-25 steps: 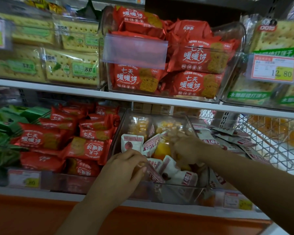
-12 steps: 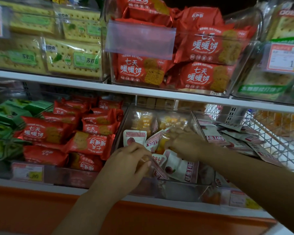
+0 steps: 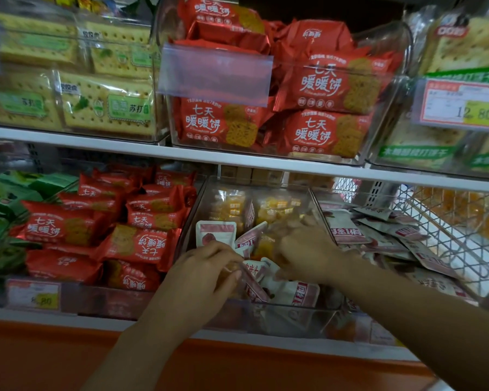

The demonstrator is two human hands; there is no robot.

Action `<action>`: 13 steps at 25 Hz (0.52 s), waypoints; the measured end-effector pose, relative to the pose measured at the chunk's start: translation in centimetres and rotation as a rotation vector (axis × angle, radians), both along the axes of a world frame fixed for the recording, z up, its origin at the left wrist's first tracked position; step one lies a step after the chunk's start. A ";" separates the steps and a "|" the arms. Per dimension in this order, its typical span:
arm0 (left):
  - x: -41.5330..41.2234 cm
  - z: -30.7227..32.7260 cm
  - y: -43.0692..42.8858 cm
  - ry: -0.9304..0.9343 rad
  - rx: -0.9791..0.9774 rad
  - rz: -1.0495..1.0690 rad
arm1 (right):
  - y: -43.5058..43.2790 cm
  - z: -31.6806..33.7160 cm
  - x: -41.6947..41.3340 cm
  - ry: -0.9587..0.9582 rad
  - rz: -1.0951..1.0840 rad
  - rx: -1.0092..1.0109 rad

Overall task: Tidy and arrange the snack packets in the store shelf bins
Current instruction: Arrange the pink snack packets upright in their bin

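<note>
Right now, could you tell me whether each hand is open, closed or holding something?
Left hand: pinching a white-and-pink packet.
Right hand: too motion-blurred, cannot be told.

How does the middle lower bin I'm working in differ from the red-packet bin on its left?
The middle bin holds a jumbled mix, white-and-pink pouches in front and yellow packets behind; the left bin holds only red packets. The left hand and right hand reach into the middle bin; neither touches the left bin. Both are clear plastic, side by side.

The fingers (image 3: 299, 225) of the right hand (image 3: 308, 252) are blurred; the white packets (image 3: 291, 292) are partly hidden beneath that hand.
</note>
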State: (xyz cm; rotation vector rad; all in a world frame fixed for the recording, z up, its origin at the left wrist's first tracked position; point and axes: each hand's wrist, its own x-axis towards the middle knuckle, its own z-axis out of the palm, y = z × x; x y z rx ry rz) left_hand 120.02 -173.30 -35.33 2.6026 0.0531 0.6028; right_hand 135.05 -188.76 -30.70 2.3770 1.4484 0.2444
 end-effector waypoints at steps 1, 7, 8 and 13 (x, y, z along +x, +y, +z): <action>0.0 0.0 -0.1 -0.001 0.002 0.004 | 0.1 0.0 -0.4 -0.035 -0.014 -0.065; -0.5 0.0 -0.2 -0.010 0.001 -0.005 | -0.1 0.2 1.1 -0.051 -0.067 -0.105; -0.5 0.0 -0.2 -0.012 0.002 -0.008 | 0.0 0.2 1.2 -0.058 -0.084 -0.104; -0.4 -0.1 0.0 -0.011 -0.005 -0.011 | 1.4 0.0 2.1 -0.082 -0.130 -0.033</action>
